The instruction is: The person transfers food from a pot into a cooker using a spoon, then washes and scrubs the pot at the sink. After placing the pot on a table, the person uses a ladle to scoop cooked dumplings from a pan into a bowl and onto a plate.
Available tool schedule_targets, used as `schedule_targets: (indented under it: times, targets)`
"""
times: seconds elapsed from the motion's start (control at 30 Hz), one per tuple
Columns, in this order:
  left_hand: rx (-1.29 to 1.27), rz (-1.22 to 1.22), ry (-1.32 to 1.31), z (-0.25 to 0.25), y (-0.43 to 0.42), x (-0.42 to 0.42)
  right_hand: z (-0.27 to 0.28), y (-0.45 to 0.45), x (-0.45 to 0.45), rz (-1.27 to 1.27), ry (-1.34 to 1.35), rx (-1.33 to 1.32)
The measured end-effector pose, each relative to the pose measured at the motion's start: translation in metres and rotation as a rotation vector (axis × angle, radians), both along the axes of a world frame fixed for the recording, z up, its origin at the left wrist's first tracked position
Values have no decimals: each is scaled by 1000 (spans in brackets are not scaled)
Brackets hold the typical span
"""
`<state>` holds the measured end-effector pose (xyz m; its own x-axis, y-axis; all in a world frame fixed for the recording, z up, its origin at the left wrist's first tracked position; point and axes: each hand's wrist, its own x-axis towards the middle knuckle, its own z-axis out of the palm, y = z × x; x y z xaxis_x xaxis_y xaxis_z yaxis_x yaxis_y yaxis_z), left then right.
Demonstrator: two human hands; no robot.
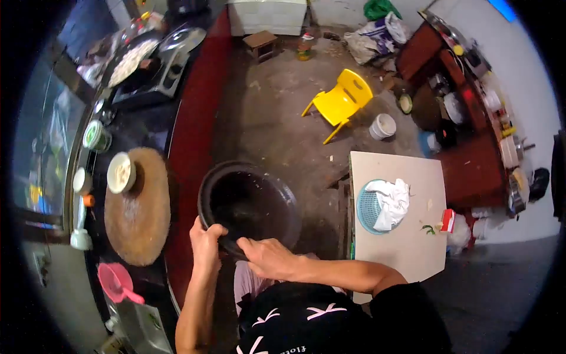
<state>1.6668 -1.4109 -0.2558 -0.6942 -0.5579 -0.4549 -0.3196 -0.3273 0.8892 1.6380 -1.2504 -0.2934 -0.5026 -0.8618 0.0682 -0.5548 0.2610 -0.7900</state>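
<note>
A large round dark basin hangs tilted in front of my body, its hollow inside facing up toward me. My left hand is closed on the rim at its near left side. Further right, my right hand grips the near edge of that rim. The two hands are close together but apart. What is in the basin, if anything, is too dark to make out.
On the left counter are a round wooden board with a bowl, a pink dipper, a sink and a stove with a wok. Right stand a table with a blue basket, and a yellow chair.
</note>
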Motion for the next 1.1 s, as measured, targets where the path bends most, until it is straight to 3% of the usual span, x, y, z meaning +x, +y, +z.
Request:
schedule_targets:
  times: [0.3,0.4,0.47,0.57,0.67,0.73,0.77,0.8,1.1]
  targets:
    - [47,-386,33,1,35,-184,11,41,-130,-345,136,-1]
    - [37,-510,28,-15,50,-257,14,53,-182,-476,99,88]
    - [82,-530,-63,6,69,-298,16,65,-212,-555,-13,161]
    - [16,-651,48,-23,95,-356,15,85,-254,-695,-32,228]
    - [-121,-777,104,-41,132,-413,17,109,-292,-857,-45,209]
    - [-327,-897,-2,-22,162,-448,17,130,-314,-944,-5,196]
    - [-140,-927,-6,-28,179,-464,16,141,-325,-995,-3,219]
    - [-252,-982,32,-30,195,-481,15,152,-336,-1047,-1,241]
    - [-221,-1214,55,-16,337,-596,-6,258,-430,-1356,42,238]
